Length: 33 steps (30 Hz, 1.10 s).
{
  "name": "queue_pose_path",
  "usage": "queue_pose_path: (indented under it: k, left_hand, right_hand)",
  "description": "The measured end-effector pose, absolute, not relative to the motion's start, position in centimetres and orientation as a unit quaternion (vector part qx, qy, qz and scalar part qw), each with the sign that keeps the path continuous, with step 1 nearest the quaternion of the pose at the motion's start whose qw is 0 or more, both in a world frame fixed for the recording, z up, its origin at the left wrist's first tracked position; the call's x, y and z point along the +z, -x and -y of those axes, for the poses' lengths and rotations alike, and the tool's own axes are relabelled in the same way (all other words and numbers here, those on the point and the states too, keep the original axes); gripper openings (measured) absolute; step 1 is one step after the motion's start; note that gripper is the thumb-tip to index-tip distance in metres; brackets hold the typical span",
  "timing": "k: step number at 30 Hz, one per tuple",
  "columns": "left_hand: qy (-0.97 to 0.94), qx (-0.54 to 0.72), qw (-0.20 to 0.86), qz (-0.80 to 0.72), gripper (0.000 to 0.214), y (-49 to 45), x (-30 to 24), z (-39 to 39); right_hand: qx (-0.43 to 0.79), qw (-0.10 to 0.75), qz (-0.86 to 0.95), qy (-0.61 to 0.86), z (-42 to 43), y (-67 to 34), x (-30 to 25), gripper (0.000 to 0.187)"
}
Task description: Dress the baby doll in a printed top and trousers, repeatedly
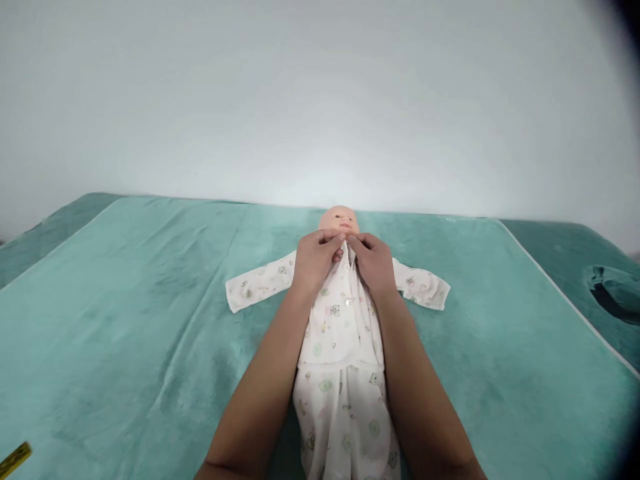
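A baby doll [339, 220] lies on its back on a teal blanket [125, 320], its head toward the far wall. It wears a white printed baby suit [336, 333] with both sleeves spread out to the sides. My left hand [314, 259] and my right hand [374, 264] meet at the suit's neckline just under the doll's chin. Both hands are closed, their fingers pinching the two front edges of the suit at the collar. My forearms run down either side of the doll's body.
The blanket covers a wide bed or table against a plain white wall [320, 100]. A yellow strip, perhaps a measuring tape [15, 459], lies at the near left corner. A dark object [611, 297] rests at the right edge.
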State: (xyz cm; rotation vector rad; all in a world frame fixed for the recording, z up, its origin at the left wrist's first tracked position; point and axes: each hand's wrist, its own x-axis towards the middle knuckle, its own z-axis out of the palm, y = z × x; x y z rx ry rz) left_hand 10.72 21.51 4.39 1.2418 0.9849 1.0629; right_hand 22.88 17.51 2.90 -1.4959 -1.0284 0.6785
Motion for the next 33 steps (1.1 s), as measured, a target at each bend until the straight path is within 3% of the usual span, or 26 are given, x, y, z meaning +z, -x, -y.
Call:
queue_pose_path:
  k: [19,28,33]
  left_hand:
    - [-0.600,0.390,0.554,-0.426,0.014,-10.6,4.3,-21.1]
    - [-0.580,0.396,0.566,-0.432,0.025,-10.5,4.6,-21.2]
    - [-0.565,0.390,0.588,-0.429,0.017,-10.2,4.9,-21.2]
  right_hand:
    - [0.348,0.655,0.332,0.583,-16.2,-22.8,1.1,0.025]
    - [0.277,0.601,0.490,0.567,-15.8,-23.1,1.8,0.018]
    - [0.173,0.536,0.579,0.589,-14.7,-22.5,1.9,0.024]
